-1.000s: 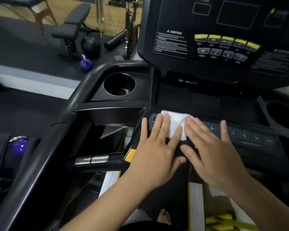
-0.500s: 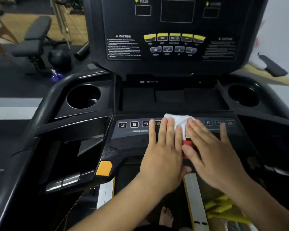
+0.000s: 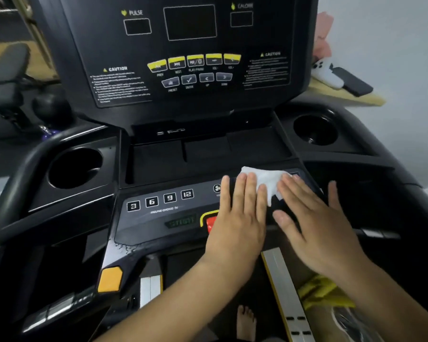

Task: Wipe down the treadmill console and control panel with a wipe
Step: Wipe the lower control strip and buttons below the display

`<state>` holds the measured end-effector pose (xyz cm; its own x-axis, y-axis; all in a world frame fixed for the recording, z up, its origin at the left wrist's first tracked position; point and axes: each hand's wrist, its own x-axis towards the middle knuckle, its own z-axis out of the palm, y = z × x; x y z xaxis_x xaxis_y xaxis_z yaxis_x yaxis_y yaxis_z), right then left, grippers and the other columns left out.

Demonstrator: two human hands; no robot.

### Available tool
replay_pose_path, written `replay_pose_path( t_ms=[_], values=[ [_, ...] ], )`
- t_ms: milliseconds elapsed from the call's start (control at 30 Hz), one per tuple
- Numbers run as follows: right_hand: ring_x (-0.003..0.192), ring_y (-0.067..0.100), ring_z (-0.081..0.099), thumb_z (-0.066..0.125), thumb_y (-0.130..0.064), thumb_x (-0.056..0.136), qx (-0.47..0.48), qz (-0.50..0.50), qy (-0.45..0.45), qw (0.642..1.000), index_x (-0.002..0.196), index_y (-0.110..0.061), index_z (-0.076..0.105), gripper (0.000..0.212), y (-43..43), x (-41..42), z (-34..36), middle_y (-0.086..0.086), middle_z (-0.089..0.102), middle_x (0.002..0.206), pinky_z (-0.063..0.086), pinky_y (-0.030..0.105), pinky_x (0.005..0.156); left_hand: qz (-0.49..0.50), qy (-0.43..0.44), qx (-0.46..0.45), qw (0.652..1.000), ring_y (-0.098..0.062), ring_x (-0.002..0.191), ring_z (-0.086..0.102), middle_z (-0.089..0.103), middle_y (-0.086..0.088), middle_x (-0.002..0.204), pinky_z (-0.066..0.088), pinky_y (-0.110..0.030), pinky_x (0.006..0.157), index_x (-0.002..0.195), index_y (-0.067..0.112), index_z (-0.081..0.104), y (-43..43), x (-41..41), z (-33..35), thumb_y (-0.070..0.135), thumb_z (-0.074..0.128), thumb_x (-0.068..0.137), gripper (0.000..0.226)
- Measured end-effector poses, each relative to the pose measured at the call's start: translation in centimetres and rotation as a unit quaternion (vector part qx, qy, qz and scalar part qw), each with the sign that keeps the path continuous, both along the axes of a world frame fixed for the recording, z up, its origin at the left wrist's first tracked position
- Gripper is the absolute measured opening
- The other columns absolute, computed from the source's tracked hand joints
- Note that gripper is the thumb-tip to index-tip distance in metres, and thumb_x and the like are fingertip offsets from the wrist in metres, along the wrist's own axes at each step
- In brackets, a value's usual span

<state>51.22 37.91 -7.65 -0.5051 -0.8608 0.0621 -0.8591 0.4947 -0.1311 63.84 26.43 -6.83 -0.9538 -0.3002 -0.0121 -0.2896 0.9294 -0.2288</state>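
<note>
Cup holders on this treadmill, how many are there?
2. The left cup holder is left of the numbered buttons; the right cup holder is right of the console. None seems hidden.

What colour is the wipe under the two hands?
White; the wipe shows best in the head view.

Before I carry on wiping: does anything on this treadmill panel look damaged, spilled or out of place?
Only one spot: the lower left corner of the control panel, above the orange tab, carries pale speckled marks, either droplets or worn finish; I cannot tell which. The left hand and right hand press the wipe.
</note>
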Motion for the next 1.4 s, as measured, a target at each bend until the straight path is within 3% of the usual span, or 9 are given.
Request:
replay_pose_path(
  t_ms=[167,467,667,767,900,1067,1167,1267,1400],
  values=[
    [0.149,0.006,0.002,0.002,-0.061,0.097,-0.011,-0.001,-0.020,1.000,0.153,-0.018,0.019,0.072,0.4,0.3,0.0,-0.004,0.013,0.161,0.002,0.056,0.119,-0.011,-0.055,0.004,0.998,-0.050,0.143,-0.022,-0.027,-0.036,0.152,-0.019,-0.066,0.111,0.140,-0.009,-0.028,-0.1,-1.7,1.1,0.033,0.050,0.096,0.099],
    [0.145,0.005,0.011,0.005,-0.063,0.096,-0.006,-0.038,-0.021,0.999,0.154,-0.018,0.022,0.075,3.9,-3.2,-0.8,-0.002,0.022,0.160,0.000,0.055,0.119,-0.033,-0.012,0.039,0.999,-0.046,0.143,-0.028,-0.029,-0.032,0.154,-0.022,-0.066,0.110,0.144,-0.005,-0.026,2.0,-4.8,0.6,0.054,0.040,0.095,0.102],
    [0.144,0.005,0.024,0.003,-0.070,0.086,-0.023,-0.065,-0.151,0.986,0.153,-0.019,0.025,0.087,4.0,-5.4,-0.8,-0.001,0.037,0.154,-0.008,0.040,0.120,-0.039,-0.015,0.040,0.998,-0.049,0.141,-0.030,-0.033,-0.035,0.150,-0.031,-0.063,0.105,0.138,-0.009,-0.033,3.8,-6.1,0.3,0.060,0.034,0.097,0.105],
    [0.144,-0.002,0.014,0.002,-0.075,0.086,-0.051,-0.087,-0.168,0.981,0.149,-0.024,0.035,0.087,7.0,-5.5,-0.2,-0.008,0.034,0.155,-0.002,0.042,0.121,-0.067,0.011,0.048,0.997,-0.053,0.139,-0.028,-0.033,-0.039,0.147,-0.031,-0.064,0.106,0.136,-0.013,-0.034,5.2,-4.3,-0.8,0.061,0.038,0.095,0.111],
    [0.136,-0.022,-0.004,0.031,-0.055,0.096,-0.187,-0.098,-0.099,0.972,0.141,-0.016,0.048,0.062,7.5,-4.5,1.5,-0.013,0.035,0.141,0.017,0.044,0.111,-0.082,0.015,0.023,0.996,-0.054,0.144,-0.014,-0.016,-0.039,0.154,-0.021,-0.064,0.112,0.147,-0.011,-0.015,5.3,-5.9,-1.0,0.060,0.041,0.093,0.105],
    [0.141,-0.011,-0.001,-0.007,-0.076,0.082,-0.076,-0.036,-0.234,0.969,0.155,-0.033,-0.001,0.084,4.4,-3.6,0.4,-0.019,0.004,0.159,-0.008,0.027,0.119,-0.057,0.017,0.007,0.998,-0.055,0.144,-0.012,-0.012,-0.038,0.156,-0.008,-0.065,0.115,0.152,-0.008,-0.006,4.9,-8.5,-0.2,0.045,0.012,0.096,0.078],
    [0.145,-0.001,0.012,0.002,-0.075,0.085,-0.088,-0.049,-0.264,0.959,0.155,-0.029,0.009,0.084,3.8,-4.9,0.0,-0.014,0.017,0.161,-0.002,0.034,0.122,-0.056,0.016,0.035,0.998,-0.054,0.145,0.011,0.013,-0.040,0.155,0.013,-0.065,0.116,0.152,-0.006,0.018,5.2,-7.7,-0.5,0.047,0.021,0.091,0.080],
    [0.143,-0.008,0.007,0.006,-0.072,0.090,-0.113,-0.041,-0.233,0.965,0.153,-0.029,0.022,0.079,5.8,-4.5,-0.1,-0.024,0.023,0.152,0.004,0.032,0.121,-0.082,0.018,0.051,0.995,-0.054,0.142,0.024,0.025,-0.040,0.151,0.018,-0.064,0.111,0.151,0.001,0.032,5.6,-5.4,-0.9,0.057,0.035,0.088,0.084],
    [0.141,-0.013,-0.003,0.024,-0.059,0.098,-0.197,-0.052,-0.158,0.966,0.140,-0.019,0.048,0.063,7.7,-3.6,0.2,-0.006,0.039,0.152,0.020,0.040,0.114,-0.069,0.001,0.036,0.997,-0.051,0.133,0.043,0.040,-0.037,0.145,0.022,-0.065,0.108,0.148,0.015,0.042,5.8,-4.5,-0.2,0.063,0.047,0.082,0.082]
  ],
)
